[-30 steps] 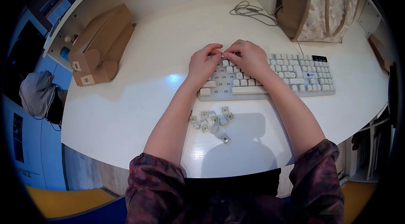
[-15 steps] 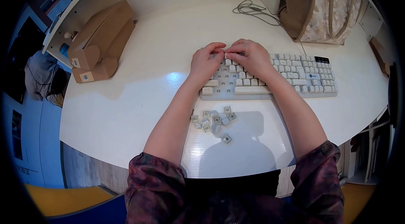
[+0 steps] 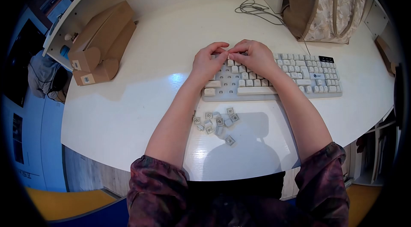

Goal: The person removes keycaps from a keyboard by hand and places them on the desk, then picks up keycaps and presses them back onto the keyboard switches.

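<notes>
A white keyboard (image 3: 257, 94) lies on the desk, with keycaps off across much of its left part and bare switches (image 3: 226, 85) showing there. Over its upper left edge, my left hand (image 3: 208, 62) and my right hand (image 3: 253, 59) meet with bent fingers. Their thumbs and index fingers close on a pale keycap (image 3: 230, 56), mostly hidden by the fingertips. Below the keyboard, several loose keycaps (image 3: 220, 121) are scattered on the desk, some upside down with their undersides showing.
A brown cardboard box (image 3: 100, 47) stands at the back left of the white desk (image 3: 128, 115). A coiled grey cable (image 3: 257, 9) lies at the back. Behind the keyboard's right end stands a beige and brown bag (image 3: 323, 11).
Both hands stay at the keyboard's upper left edge with nearly the same grip. The loose keycaps lie as before; the view has shifted slightly.
</notes>
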A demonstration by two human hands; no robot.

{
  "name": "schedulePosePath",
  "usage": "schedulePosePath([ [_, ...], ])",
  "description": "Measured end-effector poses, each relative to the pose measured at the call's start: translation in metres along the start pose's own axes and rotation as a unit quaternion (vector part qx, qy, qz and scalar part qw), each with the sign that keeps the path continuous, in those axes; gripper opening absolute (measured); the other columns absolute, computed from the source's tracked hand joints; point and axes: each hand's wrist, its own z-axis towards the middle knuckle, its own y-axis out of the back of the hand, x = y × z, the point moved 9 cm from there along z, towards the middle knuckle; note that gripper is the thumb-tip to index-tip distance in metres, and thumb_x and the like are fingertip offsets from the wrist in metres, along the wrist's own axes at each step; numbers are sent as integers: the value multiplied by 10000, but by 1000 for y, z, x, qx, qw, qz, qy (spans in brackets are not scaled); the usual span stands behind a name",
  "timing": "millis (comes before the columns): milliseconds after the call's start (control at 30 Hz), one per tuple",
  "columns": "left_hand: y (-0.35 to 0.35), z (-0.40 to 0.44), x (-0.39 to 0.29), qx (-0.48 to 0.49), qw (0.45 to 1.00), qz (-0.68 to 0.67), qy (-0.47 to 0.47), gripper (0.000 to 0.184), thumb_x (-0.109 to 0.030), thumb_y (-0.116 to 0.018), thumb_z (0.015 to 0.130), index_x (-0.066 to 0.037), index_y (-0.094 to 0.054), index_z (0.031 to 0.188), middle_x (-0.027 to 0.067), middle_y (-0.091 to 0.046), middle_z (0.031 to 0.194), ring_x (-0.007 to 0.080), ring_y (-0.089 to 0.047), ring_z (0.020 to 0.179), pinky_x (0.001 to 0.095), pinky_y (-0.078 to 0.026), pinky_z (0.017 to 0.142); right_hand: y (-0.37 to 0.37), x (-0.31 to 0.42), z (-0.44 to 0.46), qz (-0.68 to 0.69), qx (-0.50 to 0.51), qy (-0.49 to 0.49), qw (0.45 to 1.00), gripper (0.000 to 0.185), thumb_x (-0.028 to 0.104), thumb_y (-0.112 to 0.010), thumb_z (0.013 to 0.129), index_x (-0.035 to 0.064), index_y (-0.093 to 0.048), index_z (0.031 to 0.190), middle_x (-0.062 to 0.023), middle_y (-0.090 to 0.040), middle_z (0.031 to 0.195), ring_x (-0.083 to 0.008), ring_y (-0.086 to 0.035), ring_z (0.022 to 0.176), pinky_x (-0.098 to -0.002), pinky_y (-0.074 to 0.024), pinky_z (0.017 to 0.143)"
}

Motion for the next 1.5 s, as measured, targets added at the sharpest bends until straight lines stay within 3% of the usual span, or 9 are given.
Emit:
schedulePosePath([
  [133,-4,-2,-6,27,999,-20,8,309,-129,-624,944,-36,-645,1238,28,-671,971,104,-610,900,267,-503,820,0,-1,0,14,-2,-3,1000,210,334,-743,820,162,-791,931,-38,-727,945,-220,-686,860,-348,-530,766],
  [533,-3,-1,-4,30,998,-34,34,293,-143,-625,946,-35,-664,1216,39,-682,1004,114,-619,927,267,-501,846,0,-1,1,4,12,-57,998,218,330,-761,800,140,-790,902,-51,-731,889,-218,-689,820,-347,-528,731],
  [733,-4,2,0,-8,999,-4,-37,270,-198,-619,913,-70,-721,1128,70,-725,955,138,-654,873,288,-514,815,2,-5,1,31,-2,-15,999,238,320,-760,807,127,-784,943,-53,-735,864,-191,-691,788,-325,-528,709],
  [833,-5,3,9,22,999,-35,35,291,-146,-571,964,-21,-663,1210,55,-689,1068,108,-617,951,265,-497,856,1,-11,3,58,-4,-17,998,248,319,-757,812,120,-780,958,-52,-735,875,-181,-689,781,-312,-527,705],
  [933,-1,3,6,-19,999,-36,-3,283,-209,-595,903,-87,-728,1120,73,-730,913,162,-654,802,307,-519,780,2,-12,3,75,-4,-27,997,241,306,-762,809,116,-778,957,-48,-735,878,-175,-689,782,-304,-526,702],
  [1033,-4,0,4,12,1000,-4,28,292,-151,-567,963,-18,-665,1204,45,-688,1023,104,-612,930,257,-492,836,3,-9,1,70,-11,-11,997,223,282,-772,801,115,-779,948,-45,-735,876,-173,-692,784,-304,-527,701],
  [1500,-5,3,7,12,1000,9,9,292,-154,-579,966,-17,-663,1210,40,-682,1020,99,-603,923,251,-489,831,3,-8,1,49,-3,-29,998,222,316,-772,798,123,-785,906,-42,-728,874,-192,-687,794,-320,-524,709],
])
